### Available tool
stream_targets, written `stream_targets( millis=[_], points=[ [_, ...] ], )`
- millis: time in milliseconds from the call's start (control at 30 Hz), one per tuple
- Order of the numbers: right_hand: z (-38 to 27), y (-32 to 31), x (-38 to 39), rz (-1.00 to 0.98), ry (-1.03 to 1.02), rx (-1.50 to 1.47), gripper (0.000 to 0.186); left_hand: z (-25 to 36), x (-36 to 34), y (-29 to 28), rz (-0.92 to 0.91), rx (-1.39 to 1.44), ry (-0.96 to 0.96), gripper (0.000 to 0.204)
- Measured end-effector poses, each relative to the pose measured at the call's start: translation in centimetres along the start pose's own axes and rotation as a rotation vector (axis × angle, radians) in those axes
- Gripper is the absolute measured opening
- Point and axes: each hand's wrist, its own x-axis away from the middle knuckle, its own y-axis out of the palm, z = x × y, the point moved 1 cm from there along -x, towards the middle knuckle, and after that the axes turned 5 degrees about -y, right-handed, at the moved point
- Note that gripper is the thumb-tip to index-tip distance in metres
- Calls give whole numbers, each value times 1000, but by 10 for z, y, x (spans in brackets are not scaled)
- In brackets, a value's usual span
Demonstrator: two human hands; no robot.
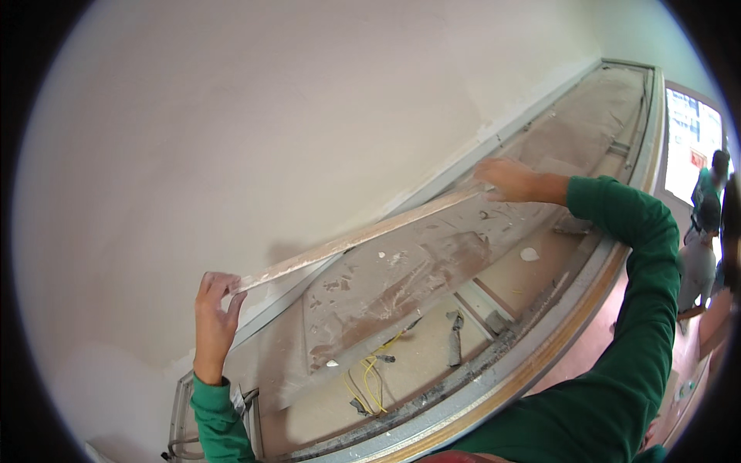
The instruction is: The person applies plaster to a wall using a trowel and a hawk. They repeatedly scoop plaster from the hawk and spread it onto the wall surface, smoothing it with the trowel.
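Note:
A long, narrow, pale strip (340, 245), edged in rough white, slants up from left to right between my hands, close to the plain wall. My left hand (218, 309) pinches its lower left end between thumb and fingers. Farther off to the right, my right hand (509, 180) is closed over its other end; those fingers are slightly blurred. What the strip is made of does not show plainly. Under it lies a dusty, crumpled plastic sheet (401, 278) with white flakes on it.
Metal channel framing (532, 305) edges a long recessed panel. Yellow wires (376, 378) and grey conduit pieces (455, 339) lie inside it. Metal frame pieces (179, 413) stand at lower left. Beyond the rail at right, people (701, 239) are near a bright window (685, 143).

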Motion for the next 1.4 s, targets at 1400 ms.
stream_targets(
  millis=[1400],
  points=[
    [122, -208, -191, 1281, -221, 789, 29, -64, -174, -51, 969, -901, 402, 27]
  ],
)
